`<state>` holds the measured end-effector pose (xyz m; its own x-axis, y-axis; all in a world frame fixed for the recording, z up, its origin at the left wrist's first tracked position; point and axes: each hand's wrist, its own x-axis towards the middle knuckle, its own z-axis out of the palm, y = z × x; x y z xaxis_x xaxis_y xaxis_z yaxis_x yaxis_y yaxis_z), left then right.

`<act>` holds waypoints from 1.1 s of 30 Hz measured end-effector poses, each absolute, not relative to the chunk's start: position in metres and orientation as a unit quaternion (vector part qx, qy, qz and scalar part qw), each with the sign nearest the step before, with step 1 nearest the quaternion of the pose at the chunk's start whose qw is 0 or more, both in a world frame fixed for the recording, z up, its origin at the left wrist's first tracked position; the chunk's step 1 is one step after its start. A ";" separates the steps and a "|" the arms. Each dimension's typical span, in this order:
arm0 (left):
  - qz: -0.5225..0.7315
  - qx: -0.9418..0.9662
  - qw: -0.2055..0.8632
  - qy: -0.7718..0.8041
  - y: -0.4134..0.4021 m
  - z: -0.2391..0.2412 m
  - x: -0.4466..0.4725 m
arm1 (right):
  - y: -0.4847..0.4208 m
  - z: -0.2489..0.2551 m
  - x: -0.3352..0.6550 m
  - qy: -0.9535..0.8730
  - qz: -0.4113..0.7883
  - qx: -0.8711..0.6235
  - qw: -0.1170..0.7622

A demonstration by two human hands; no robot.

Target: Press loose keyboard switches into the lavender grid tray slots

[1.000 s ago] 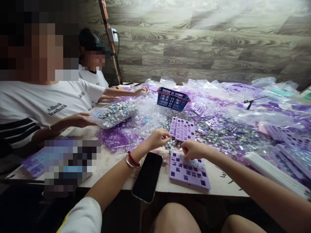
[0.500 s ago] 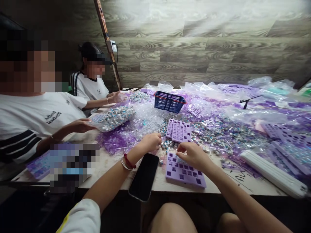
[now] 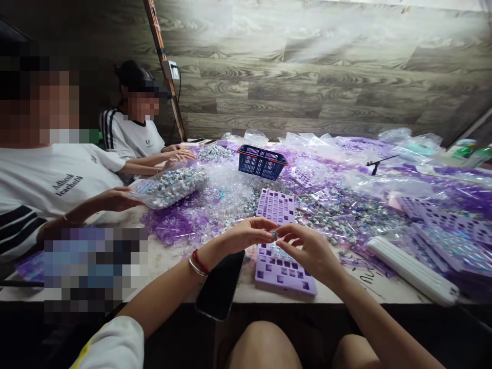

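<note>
My left hand [image 3: 249, 236] meets my right hand [image 3: 309, 248] above a purple keyboard plate [image 3: 284, 277] with square cut-outs. Between the pinched fingertips of both hands is a small white-and-blue key switch [image 3: 275, 234], partly hidden by the fingers. Some clear pieces sit in the upper part of the plate, below my right hand. Just behind my hands, a second purple plate [image 3: 274, 202] rests on loose switches. A black phone [image 3: 220, 287] lies under my left wrist, overhanging the table's front edge.
A dark blue basket [image 3: 262, 163] stands mid-table among heaps of switches and clear and purple pieces. To the right lie a white bar [image 3: 413, 269] and stacked plates [image 3: 453, 246]. Two co-workers sit at the left, the nearer handling a clear bag of switches [image 3: 172, 187].
My left hand has moved right from the loose switches to meet my right hand over the plate, and a small switch shows between them. The farther co-worker's hands have shifted.
</note>
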<state>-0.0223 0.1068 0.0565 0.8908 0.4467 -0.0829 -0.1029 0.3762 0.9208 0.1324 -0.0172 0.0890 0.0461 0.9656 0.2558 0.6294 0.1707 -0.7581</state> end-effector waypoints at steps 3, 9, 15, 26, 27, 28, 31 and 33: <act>0.156 0.543 0.811 0.148 0.109 0.057 -0.024 | -0.012 0.084 0.131 -0.685 0.164 -0.595 0.388; 0.141 0.559 0.801 0.161 0.116 0.053 -0.026 | -0.005 0.074 0.138 -0.728 0.078 -0.574 0.367; 0.119 0.566 0.798 0.170 0.115 0.052 -0.025 | 0.000 0.067 0.141 -0.738 0.060 -0.605 0.293; 0.443 0.632 0.481 0.416 0.179 0.052 -0.045 | 0.002 0.063 0.125 -0.764 0.048 -0.638 0.082; 0.448 0.626 0.481 0.421 0.181 0.051 -0.046 | 0.003 0.062 0.124 -0.765 0.042 -0.639 0.073; 0.448 0.620 0.485 0.423 0.182 0.051 -0.047 | 0.004 0.061 0.123 -0.766 0.036 -0.639 0.065; 0.442 0.619 0.492 0.423 0.183 0.050 -0.047 | 0.004 0.060 0.122 -0.771 0.012 -0.635 0.039; 0.439 0.628 0.485 0.421 0.184 0.049 -0.047 | 0.003 0.061 0.120 -0.777 -0.006 -0.629 0.016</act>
<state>-0.0466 0.1837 0.0494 0.2589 0.9552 0.1434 0.1027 -0.1749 0.9792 0.1202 0.0033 0.0612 -0.2071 0.9778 0.0324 0.9782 0.2075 -0.0108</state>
